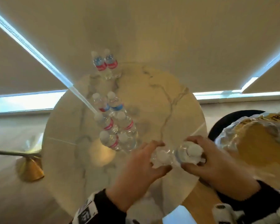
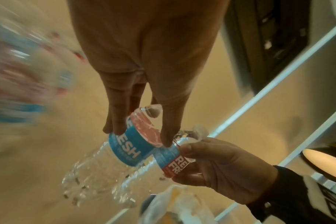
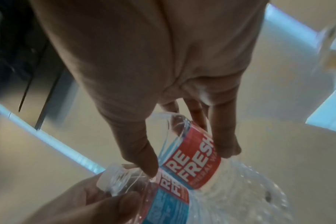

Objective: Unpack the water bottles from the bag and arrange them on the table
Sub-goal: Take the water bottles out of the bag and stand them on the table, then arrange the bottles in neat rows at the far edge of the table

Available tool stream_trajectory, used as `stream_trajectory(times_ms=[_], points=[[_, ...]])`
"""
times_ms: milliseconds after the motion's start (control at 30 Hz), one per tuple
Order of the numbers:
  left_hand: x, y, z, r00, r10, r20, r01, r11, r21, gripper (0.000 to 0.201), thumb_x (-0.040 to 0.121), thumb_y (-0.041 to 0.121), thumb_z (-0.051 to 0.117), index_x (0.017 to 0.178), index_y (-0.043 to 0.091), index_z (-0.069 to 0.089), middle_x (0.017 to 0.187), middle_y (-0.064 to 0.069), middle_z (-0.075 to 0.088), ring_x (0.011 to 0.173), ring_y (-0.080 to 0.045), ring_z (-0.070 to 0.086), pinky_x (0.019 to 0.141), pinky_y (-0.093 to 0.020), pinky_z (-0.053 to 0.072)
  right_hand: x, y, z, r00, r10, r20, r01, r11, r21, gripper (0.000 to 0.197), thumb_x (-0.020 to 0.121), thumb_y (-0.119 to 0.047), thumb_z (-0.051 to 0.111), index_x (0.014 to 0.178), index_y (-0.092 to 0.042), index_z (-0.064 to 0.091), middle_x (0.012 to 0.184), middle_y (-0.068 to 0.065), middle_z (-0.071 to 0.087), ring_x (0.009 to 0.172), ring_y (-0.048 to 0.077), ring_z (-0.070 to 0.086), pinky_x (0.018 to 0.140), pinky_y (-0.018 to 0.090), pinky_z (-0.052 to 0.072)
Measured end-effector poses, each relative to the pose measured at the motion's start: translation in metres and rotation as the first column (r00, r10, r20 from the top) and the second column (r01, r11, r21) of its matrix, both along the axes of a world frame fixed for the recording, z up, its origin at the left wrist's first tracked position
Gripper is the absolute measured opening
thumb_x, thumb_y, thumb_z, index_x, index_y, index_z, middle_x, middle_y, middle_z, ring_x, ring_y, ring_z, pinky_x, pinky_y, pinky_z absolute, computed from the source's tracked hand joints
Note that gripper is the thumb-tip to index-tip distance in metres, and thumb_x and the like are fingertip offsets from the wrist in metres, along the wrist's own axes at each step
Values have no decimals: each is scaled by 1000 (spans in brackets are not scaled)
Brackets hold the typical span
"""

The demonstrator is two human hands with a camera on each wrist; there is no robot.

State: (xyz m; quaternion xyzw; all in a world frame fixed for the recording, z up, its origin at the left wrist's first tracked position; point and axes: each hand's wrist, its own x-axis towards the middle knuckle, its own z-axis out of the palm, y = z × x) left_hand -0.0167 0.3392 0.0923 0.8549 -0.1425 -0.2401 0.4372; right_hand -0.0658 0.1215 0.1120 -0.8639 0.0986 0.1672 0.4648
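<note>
Two clear water bottles with blue-and-red labels hang side by side over the near right part of the round marble table (image 1: 176, 97). My left hand (image 1: 145, 157) (image 2: 140, 136) grips the left bottle (image 1: 160, 157) (image 2: 128, 148) round its label from above. My right hand (image 1: 205, 159) (image 3: 190, 160) grips the right bottle (image 1: 192, 151) (image 3: 194, 159) the same way. The two bottles touch at their labels. Several bottles (image 1: 115, 123) stand upright in a cluster at mid-table, and a pair (image 1: 105, 63) stands at the far edge.
The crinkled plastic bag (image 1: 255, 143) lies open at the right on a black chair (image 1: 229, 120), just beside my right hand. A gold cone-shaped base (image 1: 29, 168) stands on the floor at the left. Bare marble lies right of the bottle cluster.
</note>
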Motion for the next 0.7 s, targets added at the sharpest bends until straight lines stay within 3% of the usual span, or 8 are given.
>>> stream_trajectory(times_ms=[133, 267, 333, 500, 567, 633, 700], points=[[-19, 82, -32, 969, 216, -119, -206, 974, 90, 57, 67, 36, 88, 117, 36, 61, 110, 12, 66, 91, 3, 66, 81, -24, 59, 16, 69, -51, 985, 168, 23, -169, 985, 32, 59, 69, -47, 77, 123, -37, 54, 115, -15, 57, 100, 5, 61, 88, 31, 53], [-20, 129, -56, 951, 301, -75, -289, 948, 134, 57, 71, 41, 85, 120, 40, 57, 109, 22, 62, 95, 11, 61, 83, -26, 58, 28, 120, -81, 976, 218, 16, -218, 976, 7, 66, 67, -46, 76, 126, -25, 57, 116, -6, 62, 103, 12, 61, 92, 33, 50], [-11, 141, -67, 945, 326, -38, -320, 941, 109, 58, 72, 49, 82, 122, 43, 55, 111, 24, 62, 97, 6, 63, 84, -28, 58, 32, 136, -88, 981, 194, 13, -194, 981, -1, 65, 69, -40, 77, 128, -25, 56, 119, -5, 61, 104, 12, 61, 92, 34, 51], [14, 155, -78, 977, 212, -5, -210, 971, 118, 65, 73, 62, 71, 131, 50, 44, 126, 20, 57, 109, -1, 60, 92, -30, 56, 36, 160, -89, 991, 132, -7, -132, 990, -48, 64, 72, -33, 81, 130, -26, 55, 123, -7, 57, 108, 9, 59, 89, 28, 53], [20, 159, -77, 988, 149, -28, -144, 981, 129, 71, 72, 65, 70, 135, 52, 38, 131, 20, 56, 115, -2, 58, 96, -31, 54, 36, 163, -84, 993, 108, -44, -110, 993, -44, 67, 71, -31, 84, 130, -28, 52, 124, -10, 52, 112, 7, 57, 88, 16, 50], [25, 167, -72, 985, 144, -92, -136, 987, 89, 77, 68, 67, 73, 135, 53, 38, 131, 21, 57, 121, -1, 55, 101, -31, 51, 39, 162, -73, 984, 110, -138, -114, 993, -22, 74, 69, -35, 86, 132, -34, 47, 126, -15, 49, 111, 2, 55, 81, 6, 46], [28, 181, -64, 980, 155, -123, -149, 987, 59, 81, 63, 72, 75, 135, 51, 42, 126, 23, 57, 121, 1, 53, 102, -30, 50, 41, 155, -56, 974, 119, -193, -125, 992, -20, 76, 63, -47, 86, 128, -43, 46, 125, -23, 49, 106, -3, 56, 78, 7, 46]])
